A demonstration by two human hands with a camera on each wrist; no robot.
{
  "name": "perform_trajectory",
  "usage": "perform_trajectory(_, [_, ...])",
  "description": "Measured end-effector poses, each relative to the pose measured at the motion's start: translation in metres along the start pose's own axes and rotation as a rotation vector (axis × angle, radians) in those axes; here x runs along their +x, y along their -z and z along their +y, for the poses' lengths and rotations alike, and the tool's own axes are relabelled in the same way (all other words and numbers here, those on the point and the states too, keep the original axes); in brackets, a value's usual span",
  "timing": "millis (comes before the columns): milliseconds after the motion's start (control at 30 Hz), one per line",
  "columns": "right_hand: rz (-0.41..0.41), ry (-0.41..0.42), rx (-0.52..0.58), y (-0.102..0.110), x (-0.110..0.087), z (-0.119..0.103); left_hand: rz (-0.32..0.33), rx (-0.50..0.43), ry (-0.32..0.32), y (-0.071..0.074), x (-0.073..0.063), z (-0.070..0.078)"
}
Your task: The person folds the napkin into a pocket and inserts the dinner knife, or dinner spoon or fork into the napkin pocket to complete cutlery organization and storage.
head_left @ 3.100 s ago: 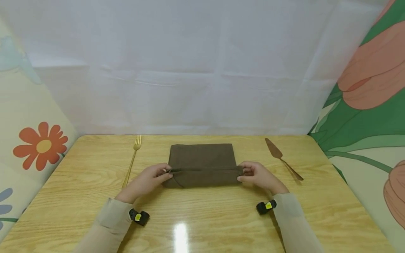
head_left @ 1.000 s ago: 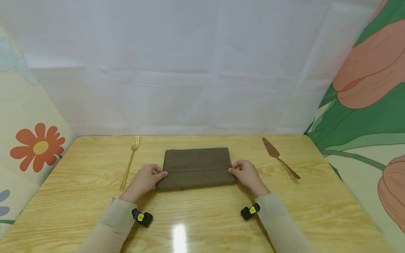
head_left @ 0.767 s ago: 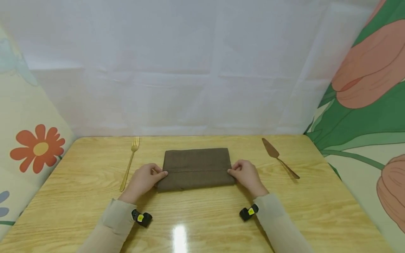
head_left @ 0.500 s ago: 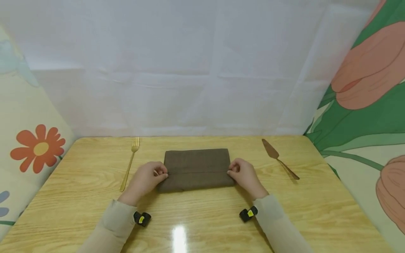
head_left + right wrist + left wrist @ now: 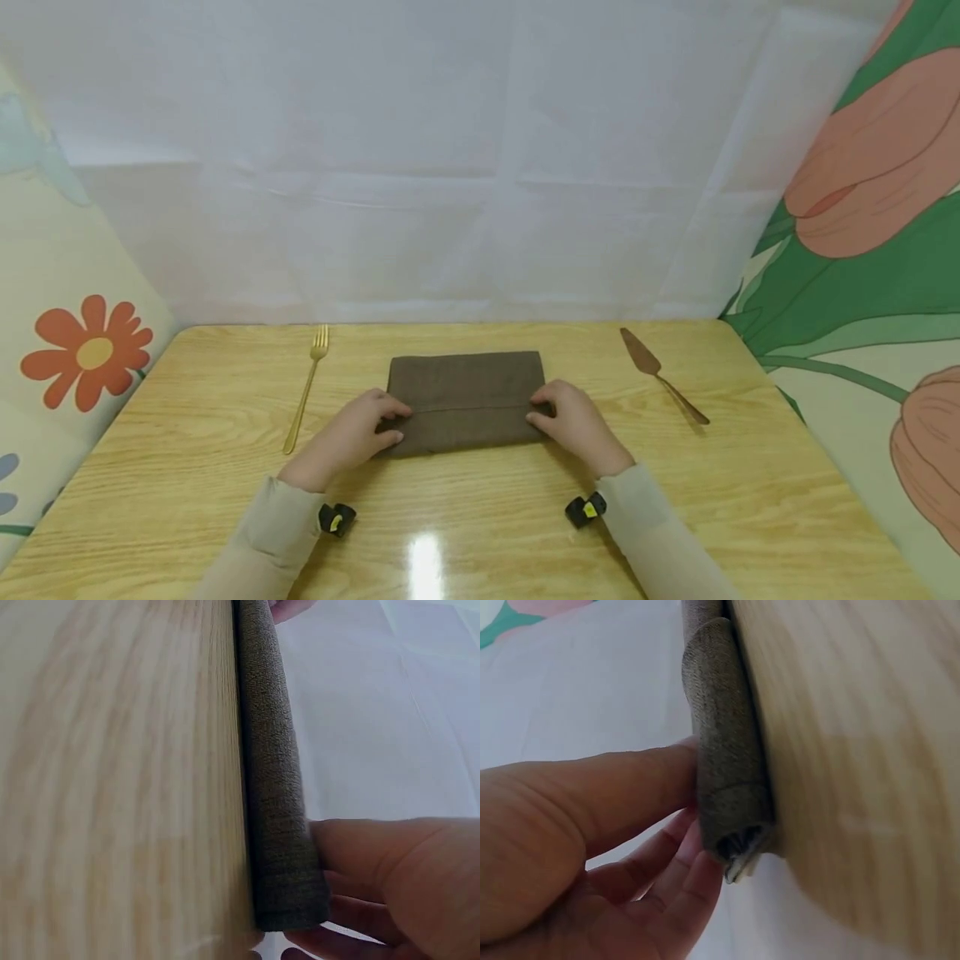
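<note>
We see the left hand (image 5: 349,437) and right hand (image 5: 582,423), thumbs and fingers apart, touching both ends of the cloth (image 5: 468,427), folded on the table (image 5: 465,500). It looks light and soft; we'd hold both ends so it won't come undone. From the wrists, some fingertips hide behind it, and its inside is dark.

Brown cloth (image 5: 467,392): near fold flatter | left grip (image 5: 352,433), right grip (image 5: 576,423): fingertips inward, parted
</note>
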State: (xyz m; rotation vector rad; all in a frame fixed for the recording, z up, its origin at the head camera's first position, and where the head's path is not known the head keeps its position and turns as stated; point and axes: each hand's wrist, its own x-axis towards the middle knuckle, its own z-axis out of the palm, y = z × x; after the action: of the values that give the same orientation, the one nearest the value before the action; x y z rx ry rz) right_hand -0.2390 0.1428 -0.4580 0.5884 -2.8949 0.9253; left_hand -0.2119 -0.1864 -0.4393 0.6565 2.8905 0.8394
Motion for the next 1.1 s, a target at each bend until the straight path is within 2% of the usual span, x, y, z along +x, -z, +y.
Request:
perform_trajectory(133, [-0.018, -0.001, -0.019, 0.002, 0.002, 0.001, -0.011, -0.034, 0.027, 0.002, 0.001, -0.004])
perform_trajectory(333, [-0.024, -0.002, -0.032, 0.005, 0.002, 0.0, -0.012, -0.059, 0.03, 0.004, 0.0, -0.006])
perform_trajectory(467, [-0.031, -0.004, -0.022, 0.005, 0.003, 0.001, -0.011, -0.117, 0.041, 0.006, -0.002, -0.01])
perform_trajectory(767, [-0.01, 0.001, 0.038, 0.002, 0.0, 0.003, 0.001, -0.18, 0.009, 0.005, -0.001, -0.016])
perform_trajectory(900, [0.007, -0.036, 0.094, 0.002, -0.002, 0.005, 0.048, -0.202, 0.06, 0.006, 0.0, -0.016])
perform_trajectory(1033, [0.065, -0.082, 0.167, 0.002, -0.001, 0.009, 0.123, -0.192, 0.131, 0.01, 0.003, -0.016])
perform_trajectory(1100, [0.097, -0.11, 0.2, 0.002, 0.002, 0.011, 0.137, -0.189, 0.155, 0.013, 0.005, -0.016])
